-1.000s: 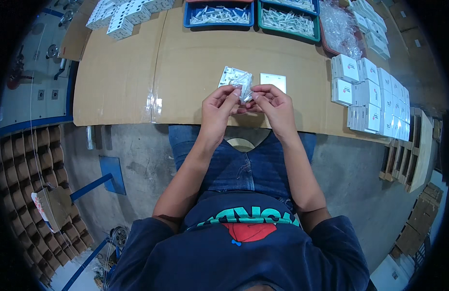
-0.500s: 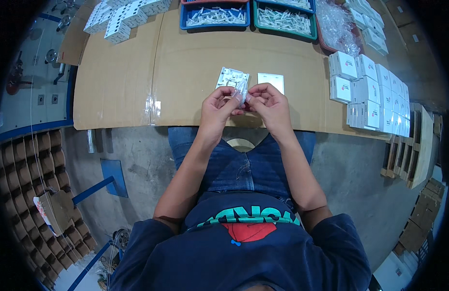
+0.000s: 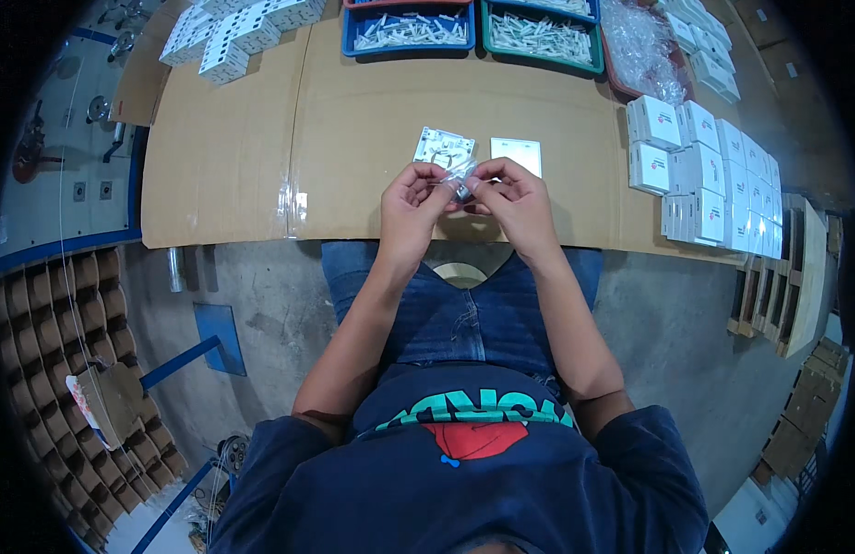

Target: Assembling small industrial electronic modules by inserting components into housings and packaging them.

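Over the near edge of the cardboard-covered table [image 3: 381,111], a small clear plastic bag [image 3: 463,172] is pinched between both my hands. My left hand [image 3: 412,201] grips its left side, and my right hand [image 3: 512,199] holds its right side. Something small and greyish shows at the bag's lower part, too small to make out. Just beyond my fingers lies a white housing part [image 3: 443,145] with its inner side up. To the right of it is a flat white square plate [image 3: 517,153], partly covered by my right hand.
Blue [image 3: 411,48] and green [image 3: 541,59] trays of small white parts stand along the far side. A reddish bin [image 3: 630,88] holds clear bags. Stacked white boxes [image 3: 709,185] fill the right, and more white blocks [image 3: 226,57] sit far left.
The clear bag is spread wider between my fingers, and the small greyish thing in it shows more. My hands stay nearly in the same place.
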Demonstrator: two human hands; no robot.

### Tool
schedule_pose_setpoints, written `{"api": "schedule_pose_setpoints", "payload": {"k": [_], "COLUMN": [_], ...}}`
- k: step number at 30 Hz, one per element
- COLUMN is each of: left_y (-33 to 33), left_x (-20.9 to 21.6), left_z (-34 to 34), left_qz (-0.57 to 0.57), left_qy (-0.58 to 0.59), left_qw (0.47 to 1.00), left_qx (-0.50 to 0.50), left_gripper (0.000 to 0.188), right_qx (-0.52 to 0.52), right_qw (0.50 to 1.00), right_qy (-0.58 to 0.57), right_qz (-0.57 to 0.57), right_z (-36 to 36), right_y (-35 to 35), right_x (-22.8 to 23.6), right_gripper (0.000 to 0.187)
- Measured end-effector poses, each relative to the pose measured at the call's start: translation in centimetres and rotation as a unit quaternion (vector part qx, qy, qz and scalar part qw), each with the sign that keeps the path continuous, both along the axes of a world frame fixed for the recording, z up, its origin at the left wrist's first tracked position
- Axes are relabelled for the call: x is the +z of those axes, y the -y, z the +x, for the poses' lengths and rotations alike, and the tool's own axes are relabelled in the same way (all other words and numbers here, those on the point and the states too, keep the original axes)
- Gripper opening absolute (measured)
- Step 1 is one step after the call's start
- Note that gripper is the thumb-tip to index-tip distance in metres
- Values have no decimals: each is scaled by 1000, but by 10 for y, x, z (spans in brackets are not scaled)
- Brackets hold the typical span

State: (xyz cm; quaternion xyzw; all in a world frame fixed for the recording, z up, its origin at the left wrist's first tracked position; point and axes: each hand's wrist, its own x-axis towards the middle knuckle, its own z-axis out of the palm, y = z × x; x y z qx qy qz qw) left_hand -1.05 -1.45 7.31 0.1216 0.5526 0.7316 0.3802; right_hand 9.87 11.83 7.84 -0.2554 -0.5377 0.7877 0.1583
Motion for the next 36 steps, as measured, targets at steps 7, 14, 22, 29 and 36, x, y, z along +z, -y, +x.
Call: {"api": "schedule_pose_setpoints", "payload": {"k": [7, 14, 22, 29, 36], "left_y": [-3, -3, -3, -6, -4], "left_x": [0, 3, -9, -3, -5], "left_z": [3, 8, 10, 13, 16], "left_qz": [6, 13, 15, 16, 23], "left_qy": [-4, 39, 26, 27, 73], "left_qw": [1000, 999, 1000, 999, 996], "left_qx": [18, -6, -9, 19, 34], "left_gripper": [17, 20, 19, 27, 30], "right_qx": [26, -5, -1, 18, -13], "right_qw": [995, 999, 1000, 999, 999], "right_qy": [90, 31, 9, 22, 24], "right_qz": [34, 11, 3, 37, 20], "right_z": [4, 8, 6, 7, 6], "right_y": [-10, -15, -13, -12, -9], "right_x": [2, 0, 0, 2, 8], "right_gripper": [8, 8, 18, 15, 12]}}
